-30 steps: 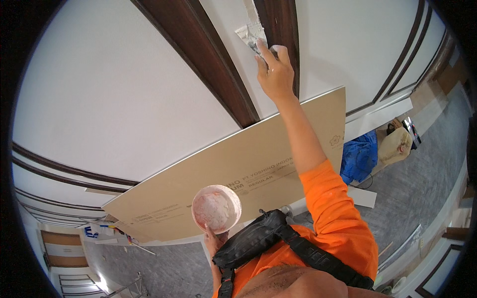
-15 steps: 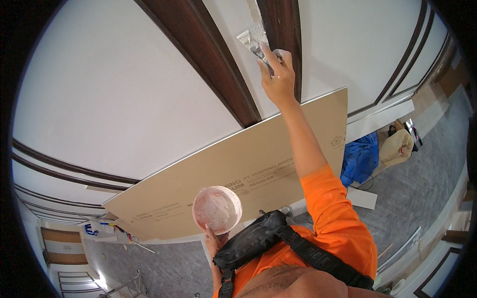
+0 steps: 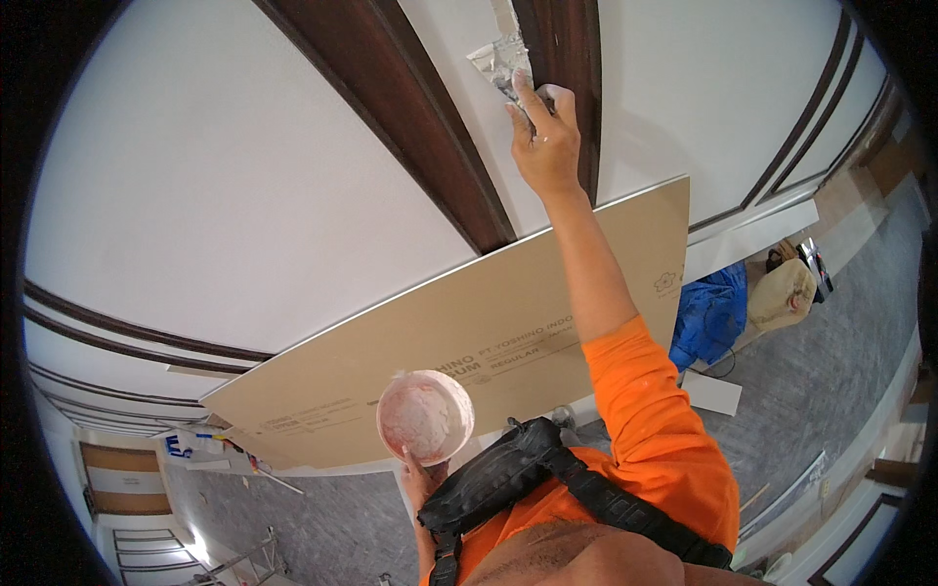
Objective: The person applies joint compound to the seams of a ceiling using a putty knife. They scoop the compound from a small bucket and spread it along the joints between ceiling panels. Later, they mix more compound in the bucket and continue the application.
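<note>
My right hand [image 3: 547, 137] grips a putty knife [image 3: 503, 63] whose compound-smeared blade lies on a narrow pale strip beside a dark wooden moulding [image 3: 552, 44]. My fingers are closed round its handle, which they mostly hide. My left hand [image 3: 418, 479] holds a round tub [image 3: 425, 415] of pale pink compound low in front of me, beside the black pouch [image 3: 493, 469] on my chest. Another dark moulding [image 3: 401, 117] runs along the white wall [image 3: 215, 176] to the left of the knife. A large tan board [image 3: 528, 283] stands across the lower wall, behind the tub and my right arm.
At right, a blue bundled sheet [image 3: 708, 313], a cream sack [image 3: 777, 288] and an offcut white board [image 3: 713, 391] lie on the grey floor [image 3: 811, 410]. At left, assorted items [image 3: 191, 449] lie along the wall base, and metal framing [image 3: 249, 552] stands near the lower edge.
My right hand and knife dipped slightly along the strip, then rose a little. The view has shifted slightly. The tub remains in my left hand at nearly the same place.
</note>
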Motion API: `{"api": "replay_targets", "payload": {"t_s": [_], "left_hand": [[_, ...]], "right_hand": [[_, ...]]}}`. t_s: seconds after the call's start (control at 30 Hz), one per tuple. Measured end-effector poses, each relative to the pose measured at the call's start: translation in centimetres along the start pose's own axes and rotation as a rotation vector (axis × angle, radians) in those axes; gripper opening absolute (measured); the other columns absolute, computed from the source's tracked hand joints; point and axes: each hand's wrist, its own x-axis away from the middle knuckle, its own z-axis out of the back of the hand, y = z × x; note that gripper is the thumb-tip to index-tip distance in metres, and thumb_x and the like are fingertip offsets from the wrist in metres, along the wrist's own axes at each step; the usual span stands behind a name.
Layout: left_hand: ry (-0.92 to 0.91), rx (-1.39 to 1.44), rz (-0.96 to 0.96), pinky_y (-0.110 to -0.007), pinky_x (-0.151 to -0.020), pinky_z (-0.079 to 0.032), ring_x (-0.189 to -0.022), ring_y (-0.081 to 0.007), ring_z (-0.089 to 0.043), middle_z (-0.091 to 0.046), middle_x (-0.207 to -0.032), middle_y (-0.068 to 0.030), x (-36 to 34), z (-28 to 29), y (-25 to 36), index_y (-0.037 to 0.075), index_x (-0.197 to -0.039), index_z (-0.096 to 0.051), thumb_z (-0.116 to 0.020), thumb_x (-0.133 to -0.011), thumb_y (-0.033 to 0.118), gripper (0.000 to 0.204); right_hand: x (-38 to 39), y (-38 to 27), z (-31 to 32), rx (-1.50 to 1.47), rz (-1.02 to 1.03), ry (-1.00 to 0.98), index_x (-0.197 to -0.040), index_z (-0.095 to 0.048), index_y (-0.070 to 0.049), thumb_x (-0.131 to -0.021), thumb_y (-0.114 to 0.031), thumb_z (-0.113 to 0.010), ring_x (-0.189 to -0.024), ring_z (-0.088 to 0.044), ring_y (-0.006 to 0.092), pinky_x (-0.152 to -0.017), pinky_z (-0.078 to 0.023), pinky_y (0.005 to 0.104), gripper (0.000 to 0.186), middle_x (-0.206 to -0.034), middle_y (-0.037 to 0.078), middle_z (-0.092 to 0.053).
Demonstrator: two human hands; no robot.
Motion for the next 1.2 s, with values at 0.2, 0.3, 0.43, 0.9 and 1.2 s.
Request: {"api": "replay_targets", "payload": {"t_s": [0.2,0.3,0.43,0.9,1.2], "left_hand": [[0.034,-0.304,-0.178,-0.045,-0.074,-0.063,-0.095,-0.0373,-0.073,-0.068,-0.116,-0.0222,2.2,-3.5,1.0,-0.001,-0.142,-0.039,-0.073,-0.093,0.048,0.077],[0.005,-0.381,-0.243,-0.042,-0.072,-0.066,-0.092,-0.0332,-0.073,-0.066,-0.119,-0.0200,2.9,-4.3,1.6,-0.007,-0.131,-0.051,-0.064,-0.099,0.058,0.074],[0.035,-0.199,-0.044,-0.040,-0.069,-0.065,-0.091,-0.0321,-0.073,-0.067,-0.115,-0.0191,0.7,-3.0,0.9,-0.008,-0.131,-0.050,-0.063,-0.100,0.058,0.073],[0.056,-0.305,-0.266,-0.039,-0.066,-0.065,-0.084,-0.0291,-0.075,-0.070,-0.104,-0.0212,3.0,-4.4,1.1,-0.012,-0.124,-0.051,-0.060,-0.100,0.060,0.077],[0.002,-0.458,-0.341,-0.040,-0.066,-0.065,-0.083,-0.0327,-0.076,-0.070,-0.105,-0.0225,2.0,-3.5,0.5,-0.011,-0.126,-0.050,-0.061,-0.100,0.060,0.076]], "right_hand": [[3.2,-0.1,2.9,0.029,-0.081,-0.127,-0.131,-0.074,-0.016,-0.086,-0.008,-0.079,-0.088,-0.064,0.0284,-0.075,-0.055,0.0386,0.046,-0.104,0.013,-0.058],[2.5,-1.7,5.3,0.027,-0.093,-0.181,-0.130,-0.074,-0.016,-0.086,-0.009,-0.079,-0.085,-0.065,0.0279,-0.074,-0.055,0.0388,0.045,-0.104,0.012,-0.059],[-1.8,-3.9,5.0,-0.006,0.066,-0.078,-0.130,-0.074,-0.018,-0.087,-0.012,-0.078,-0.084,-0.065,0.0281,-0.073,-0.055,0.0389,0.043,-0.103,0.012,-0.059],[-5.9,-4.5,2.9,0.179,0.064,-0.102,-0.131,-0.072,-0.020,-0.092,-0.020,-0.073,-0.095,-0.064,0.0323,-0.075,-0.057,0.0451,0.039,-0.104,0.011,-0.056],[-0.8,-3.8,5.5,0.259,-0.057,-0.259,-0.134,-0.070,-0.019,-0.093,-0.019,-0.073,-0.099,-0.062,0.0332,-0.078,-0.057,0.0458,0.041,-0.108,0.012,-0.056]]}}
